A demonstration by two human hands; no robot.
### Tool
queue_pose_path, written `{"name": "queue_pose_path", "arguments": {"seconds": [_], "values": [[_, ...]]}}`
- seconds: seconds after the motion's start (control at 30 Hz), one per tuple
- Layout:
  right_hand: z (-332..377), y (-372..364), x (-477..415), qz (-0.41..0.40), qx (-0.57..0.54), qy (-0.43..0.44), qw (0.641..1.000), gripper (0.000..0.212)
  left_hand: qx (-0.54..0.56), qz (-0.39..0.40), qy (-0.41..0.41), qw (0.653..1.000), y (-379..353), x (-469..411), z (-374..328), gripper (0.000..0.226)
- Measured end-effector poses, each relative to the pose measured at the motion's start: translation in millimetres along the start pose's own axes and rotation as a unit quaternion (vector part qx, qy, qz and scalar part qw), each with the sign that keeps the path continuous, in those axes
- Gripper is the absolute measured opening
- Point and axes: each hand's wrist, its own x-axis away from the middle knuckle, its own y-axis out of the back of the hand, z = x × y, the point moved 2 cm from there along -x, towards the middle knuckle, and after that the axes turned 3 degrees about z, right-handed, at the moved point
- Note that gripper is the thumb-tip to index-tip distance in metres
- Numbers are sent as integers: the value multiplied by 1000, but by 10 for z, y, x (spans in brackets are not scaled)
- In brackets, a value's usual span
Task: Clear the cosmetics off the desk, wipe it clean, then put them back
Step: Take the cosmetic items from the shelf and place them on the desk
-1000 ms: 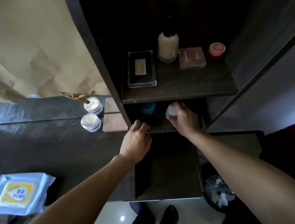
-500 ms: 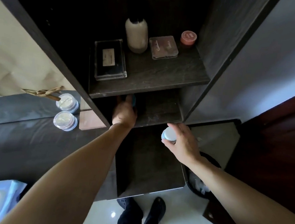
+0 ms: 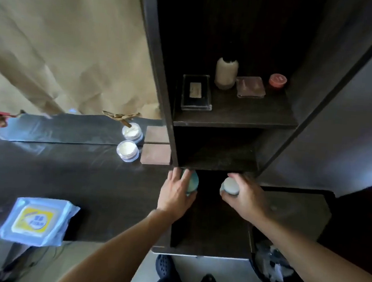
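Note:
My left hand (image 3: 175, 192) grips a teal round jar (image 3: 192, 182) just in front of the lower shelf opening. My right hand (image 3: 246, 198) holds a white-lidded jar (image 3: 231, 185) beside it, over the dark lower surface. A clear round jar of pale powder (image 3: 127, 150) and a pinkish square compact (image 3: 155, 154) stand on the dark desk (image 3: 55, 175) by the mirror. On the upper shelf (image 3: 235, 118) sit a clear-cased black box (image 3: 196, 92), a cream bottle (image 3: 226, 72), a pink compact (image 3: 250, 87) and a red-lidded pot (image 3: 277, 80).
A blue and yellow pack of wet wipes (image 3: 37, 221) lies at the desk's front left. A mirror strip (image 3: 70, 128) runs along the desk's back. A black bin with white waste (image 3: 270, 267) stands on the floor at the right. My feet (image 3: 183, 274) are below.
My left hand has come out of the lower shelf with the teal jar in it. My right hand stays in front of the shelf with the white-lidded jar. The view has swung left.

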Motion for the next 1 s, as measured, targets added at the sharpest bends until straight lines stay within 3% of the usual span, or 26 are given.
{"name": "queue_pose_path", "arguments": {"seconds": [0.5, 0.7, 1.0], "values": [[2002, -1212, -529, 121, -27, 185, 975, 52, 20, -115, 192, 974, 1199, 1001, 2208, 64], [2812, -1759, -1098, 154, 0, 173, 973, 52, -2, -80, 184, 980, 1423, 711, 3051, 63], [3438, -2575, -1904, 172, 59, 84, 980, 56, -19, -19, 79, 997, 1476, -147, 3964, 54]]}}
